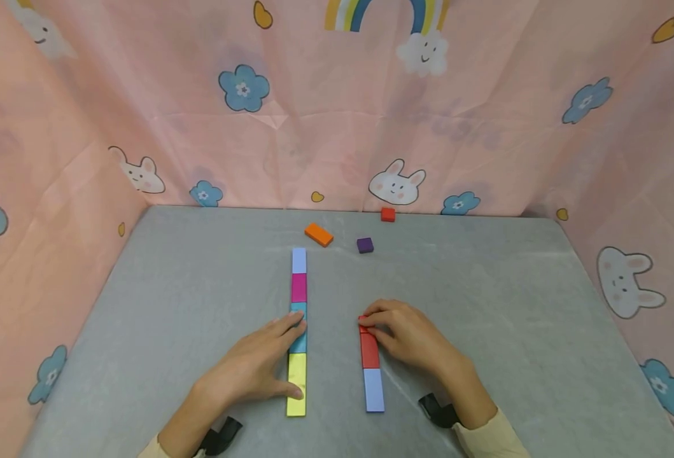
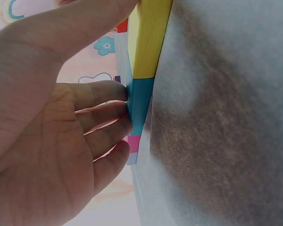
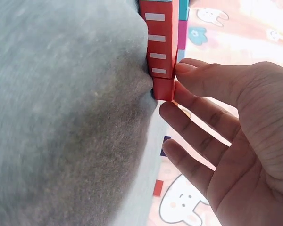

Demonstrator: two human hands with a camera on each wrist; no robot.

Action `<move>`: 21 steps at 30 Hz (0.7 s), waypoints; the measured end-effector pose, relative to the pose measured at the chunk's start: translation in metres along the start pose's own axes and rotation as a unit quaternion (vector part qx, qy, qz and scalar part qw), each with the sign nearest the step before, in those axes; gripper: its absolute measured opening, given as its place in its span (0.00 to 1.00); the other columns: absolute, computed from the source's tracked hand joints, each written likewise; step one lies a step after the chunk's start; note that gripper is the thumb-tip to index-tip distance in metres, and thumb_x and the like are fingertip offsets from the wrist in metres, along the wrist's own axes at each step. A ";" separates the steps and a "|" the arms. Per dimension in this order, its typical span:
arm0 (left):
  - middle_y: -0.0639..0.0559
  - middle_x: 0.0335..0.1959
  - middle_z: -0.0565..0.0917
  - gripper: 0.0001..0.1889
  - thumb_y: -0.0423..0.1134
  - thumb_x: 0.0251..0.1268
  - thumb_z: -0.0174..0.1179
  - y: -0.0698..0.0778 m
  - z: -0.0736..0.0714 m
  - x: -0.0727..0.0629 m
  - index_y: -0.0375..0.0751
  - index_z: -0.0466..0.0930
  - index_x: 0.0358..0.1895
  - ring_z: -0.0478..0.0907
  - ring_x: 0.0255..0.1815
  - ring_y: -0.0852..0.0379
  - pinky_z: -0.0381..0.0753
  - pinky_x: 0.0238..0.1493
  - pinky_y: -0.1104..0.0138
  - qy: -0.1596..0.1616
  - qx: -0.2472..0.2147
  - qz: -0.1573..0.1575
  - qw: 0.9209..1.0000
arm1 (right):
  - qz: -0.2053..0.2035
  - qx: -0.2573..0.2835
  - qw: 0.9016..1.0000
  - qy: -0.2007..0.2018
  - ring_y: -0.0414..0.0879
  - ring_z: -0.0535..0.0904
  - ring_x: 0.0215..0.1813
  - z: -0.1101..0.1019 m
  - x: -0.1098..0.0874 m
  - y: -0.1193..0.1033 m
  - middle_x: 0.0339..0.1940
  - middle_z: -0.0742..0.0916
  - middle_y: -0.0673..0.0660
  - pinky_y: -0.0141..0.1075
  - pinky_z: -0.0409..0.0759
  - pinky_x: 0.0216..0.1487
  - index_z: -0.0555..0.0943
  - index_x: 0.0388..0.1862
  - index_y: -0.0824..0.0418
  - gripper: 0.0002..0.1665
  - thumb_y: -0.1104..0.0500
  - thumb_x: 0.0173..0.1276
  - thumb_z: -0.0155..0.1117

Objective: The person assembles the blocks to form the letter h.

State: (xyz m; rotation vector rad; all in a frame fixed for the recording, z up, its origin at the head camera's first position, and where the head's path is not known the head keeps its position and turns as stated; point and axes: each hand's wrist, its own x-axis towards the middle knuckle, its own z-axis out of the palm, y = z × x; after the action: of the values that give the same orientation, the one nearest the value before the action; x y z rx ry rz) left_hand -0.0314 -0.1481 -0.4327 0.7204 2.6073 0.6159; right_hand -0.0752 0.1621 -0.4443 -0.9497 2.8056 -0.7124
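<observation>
A straight row of blocks lies on the left, with a yellow block (image 1: pixel 296 378) nearest, then blue, a magenta block (image 1: pixel 299 287) and a pale blue block (image 1: pixel 299 261) at the far end. My left hand (image 1: pixel 251 362) rests along it, thumb on the yellow block and fairly straight fingertips against the blue block (image 2: pixel 140 101). To the right is a shorter row: a pale blue block (image 1: pixel 373 390), a longer red block (image 1: pixel 370 351) with white marks on its side, and a small red block (image 3: pixel 163 88). My right hand (image 1: pixel 408 334) pinches the small red block with bent fingers and thumb.
Beyond the rows lie an orange block (image 1: pixel 319 235), a dark purple block (image 1: pixel 365 245) and another red block (image 1: pixel 388 214) near the back edge. A pink patterned curtain (image 1: pixel 314 127) encloses the back and sides of the grey tabletop (image 1: pixel 210 273).
</observation>
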 end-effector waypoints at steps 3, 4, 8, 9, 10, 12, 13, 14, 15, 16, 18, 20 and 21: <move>0.46 0.87 0.60 0.57 0.56 0.51 0.82 0.000 -0.001 0.000 0.36 0.63 0.81 0.60 0.87 0.45 0.65 0.85 0.48 -0.001 -0.002 -0.001 1.000 | -0.002 -0.002 1.000 0.003 0.46 0.87 0.53 0.000 0.000 0.000 0.49 0.91 0.49 0.48 0.89 0.59 0.93 0.52 0.56 0.14 0.66 0.69 0.74; 0.46 0.87 0.60 0.57 0.56 0.51 0.82 0.000 -0.001 -0.001 0.36 0.64 0.81 0.60 0.87 0.45 0.66 0.85 0.48 -0.001 -0.002 0.001 1.000 | 0.001 -0.003 1.000 0.002 0.46 0.87 0.54 0.001 0.001 0.000 0.49 0.91 0.49 0.48 0.89 0.59 0.93 0.52 0.56 0.14 0.65 0.69 0.73; 0.46 0.87 0.60 0.57 0.56 0.51 0.82 0.000 -0.001 0.000 0.36 0.63 0.81 0.60 0.87 0.44 0.66 0.84 0.47 -0.004 -0.004 -0.003 1.000 | 0.004 -0.005 1.000 0.001 0.45 0.87 0.54 0.001 0.001 0.000 0.50 0.91 0.49 0.47 0.89 0.60 0.92 0.52 0.56 0.13 0.65 0.70 0.72; 0.46 0.87 0.60 0.57 0.56 0.51 0.83 0.000 0.000 0.000 0.36 0.64 0.81 0.60 0.87 0.44 0.66 0.84 0.47 -0.005 -0.003 -0.003 1.000 | 0.004 -0.005 1.000 0.003 0.45 0.87 0.53 0.001 0.001 0.000 0.49 0.91 0.49 0.46 0.89 0.59 0.92 0.52 0.56 0.13 0.65 0.70 0.72; 0.47 0.87 0.60 0.57 0.56 0.51 0.83 0.000 -0.001 0.000 0.36 0.64 0.81 0.60 0.87 0.44 0.66 0.84 0.47 -0.005 -0.002 -0.003 1.000 | 0.004 -0.005 1.000 0.004 0.44 0.87 0.52 0.001 0.002 0.000 0.48 0.91 0.48 0.46 0.90 0.59 0.92 0.52 0.56 0.13 0.65 0.70 0.72; 0.46 0.87 0.60 0.57 0.56 0.51 0.82 -0.001 -0.001 -0.001 0.36 0.63 0.82 0.60 0.87 0.44 0.66 0.84 0.47 -0.006 -0.004 -0.004 1.000 | 0.006 -0.003 1.000 0.009 0.42 0.87 0.50 0.002 0.002 0.000 0.46 0.90 0.47 0.44 0.90 0.56 0.93 0.51 0.56 0.13 0.66 0.70 0.73; 0.46 0.87 0.60 0.57 0.56 0.51 0.82 -0.001 -0.002 -0.001 0.36 0.64 0.81 0.60 0.87 0.44 0.66 0.84 0.47 -0.005 -0.004 -0.002 1.000 | 0.007 -0.002 1.000 0.011 0.42 0.86 0.49 0.002 0.003 0.000 0.45 0.90 0.47 0.43 0.90 0.55 0.93 0.50 0.56 0.13 0.66 0.69 0.73; 0.46 0.87 0.60 0.57 0.56 0.51 0.82 -0.002 -0.002 -0.001 0.36 0.63 0.82 0.60 0.87 0.44 0.66 0.84 0.47 -0.005 -0.003 -0.002 1.000 | 0.007 -0.003 1.000 0.015 0.41 0.86 0.48 0.002 0.003 0.000 0.44 0.90 0.46 0.43 0.90 0.54 0.93 0.49 0.56 0.13 0.67 0.69 0.73; 0.46 0.87 0.60 0.57 0.56 0.51 0.82 -0.002 -0.002 -0.001 0.36 0.63 0.81 0.60 0.87 0.44 0.66 0.84 0.47 -0.004 -0.001 0.000 1.000 | 0.008 -0.003 1.000 0.016 0.41 0.86 0.47 0.002 0.003 0.000 0.44 0.90 0.46 0.42 0.90 0.53 0.93 0.49 0.56 0.13 0.67 0.68 0.73; 0.46 0.87 0.60 0.57 0.56 0.51 0.82 -0.002 -0.003 -0.001 0.36 0.63 0.81 0.60 0.87 0.44 0.66 0.84 0.47 -0.003 0.000 0.001 1.000 | 0.009 -0.004 1.000 0.017 0.41 0.86 0.47 0.003 0.004 -0.001 0.43 0.90 0.46 0.42 0.90 0.53 0.93 0.49 0.56 0.13 0.67 0.68 0.73; 0.46 0.87 0.60 0.57 0.56 0.51 0.82 -0.002 -0.003 -0.001 0.35 0.64 0.81 0.60 0.87 0.44 0.66 0.84 0.47 -0.001 0.003 0.003 1.000 | 0.011 -0.006 1.000 0.016 0.42 0.86 0.48 0.002 0.005 -0.001 0.44 0.90 0.46 0.42 0.91 0.53 0.93 0.49 0.56 0.13 0.66 0.68 0.73; 0.46 0.87 0.61 0.57 0.56 0.51 0.82 -0.002 -0.002 -0.001 0.36 0.64 0.81 0.61 0.87 0.43 0.67 0.84 0.47 0.001 0.006 0.003 1.000 | 0.015 -0.012 1.000 0.014 0.43 0.87 0.49 0.002 0.005 -0.001 0.45 0.90 0.47 0.43 0.91 0.55 0.93 0.49 0.56 0.12 0.66 0.68 0.73; 0.46 0.87 0.61 0.57 0.57 0.51 0.82 -0.002 -0.002 0.000 0.36 0.64 0.81 0.61 0.87 0.44 0.67 0.84 0.48 0.000 0.005 0.002 1.000 | 0.019 -0.013 1.000 0.013 0.43 0.87 0.49 0.000 0.005 -0.001 0.45 0.90 0.47 0.44 0.91 0.55 0.93 0.49 0.55 0.12 0.65 0.69 0.73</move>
State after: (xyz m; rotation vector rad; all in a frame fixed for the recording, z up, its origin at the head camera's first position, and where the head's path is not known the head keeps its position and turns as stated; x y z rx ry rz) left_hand -0.0329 -0.1502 -0.4318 0.7285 2.6119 0.6049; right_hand -0.0782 0.1584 -0.4440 -0.8949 2.8542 -0.6903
